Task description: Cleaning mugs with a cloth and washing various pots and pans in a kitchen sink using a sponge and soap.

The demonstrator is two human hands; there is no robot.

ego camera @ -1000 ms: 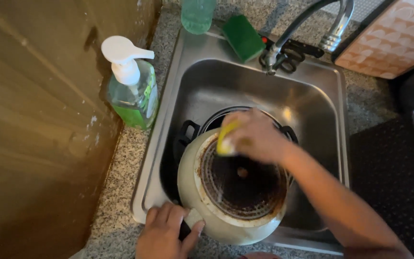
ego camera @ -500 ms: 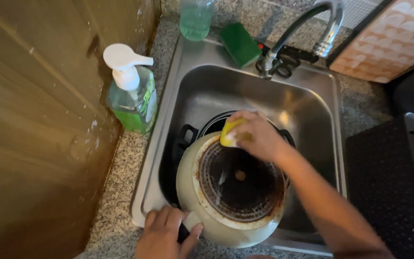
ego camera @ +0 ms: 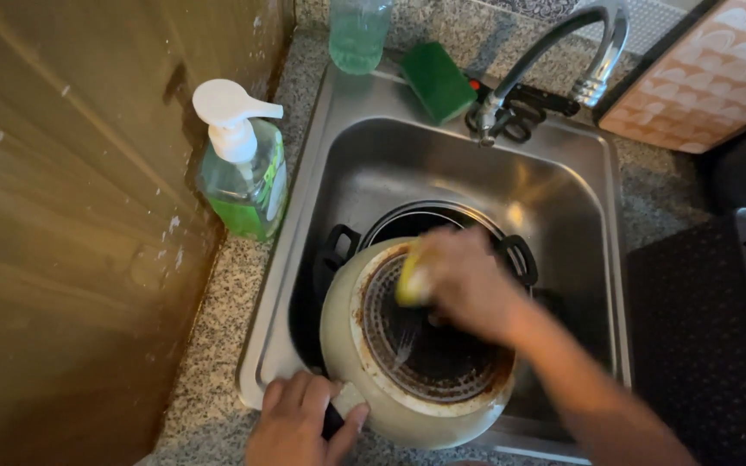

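Note:
A cream-coloured pan (ego camera: 364, 362) is held upside down over the steel sink (ego camera: 442, 164), its scorched dark bottom (ego camera: 433, 345) facing up. My left hand (ego camera: 304, 418) grips the pan's handle at the sink's front edge. My right hand (ego camera: 468, 280) presses a yellow sponge (ego camera: 409, 280) onto the upper part of the burnt bottom. Under the pan sits a dark pot with two black handles (ego camera: 515, 255), mostly hidden.
A green liquid-soap pump bottle (ego camera: 243, 173) stands on the speckled counter left of the sink. A green scouring pad (ego camera: 438, 82) and a clear bottle (ego camera: 358, 34) lie behind the basin beside the curved tap (ego camera: 563, 39). A wooden wall rises on the left; a dark mat (ego camera: 701, 345) lies on the right.
My right hand with the sponge has slid slightly down and left across the pan's bottom. The view has shifted a little; the left hand keeps its grip.

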